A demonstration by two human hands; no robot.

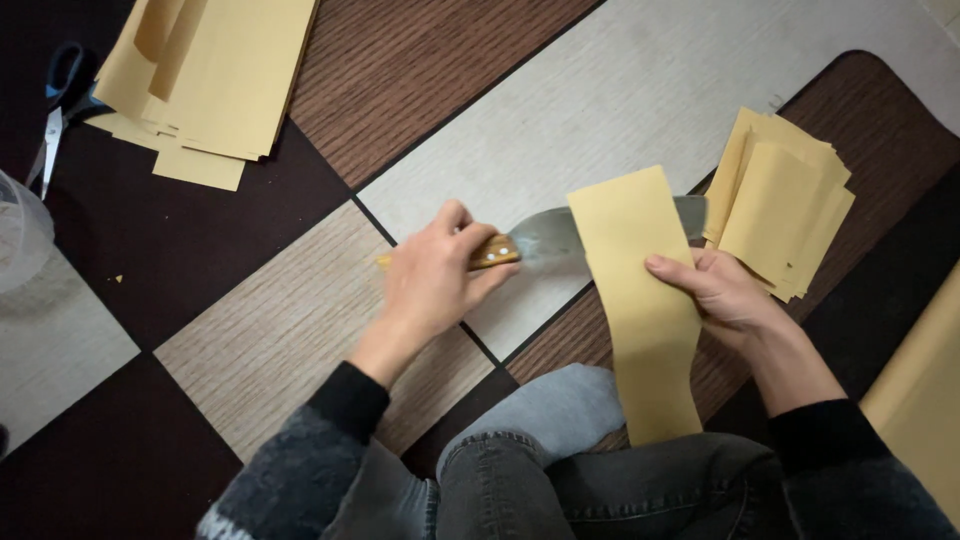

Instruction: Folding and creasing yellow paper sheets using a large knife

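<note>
My left hand (432, 280) grips the wooden handle of a broad knife (545, 238), whose grey blade lies flat across the floor. Its far end passes under a long tan paper strip (640, 310). My right hand (722, 292) pinches that strip at its right edge, thumb on top. The strip hangs down over my knee and grey sock (560, 405). Just right of my right hand lies a small stack of cut tan paper pieces (782, 200).
A larger pile of tan paper sheets (205, 85) lies at the top left, with scissors (55, 110) beside it. A clear plastic container (18, 235) sits at the left edge. More tan paper (925, 390) shows at the right edge. The floor is patterned in squares.
</note>
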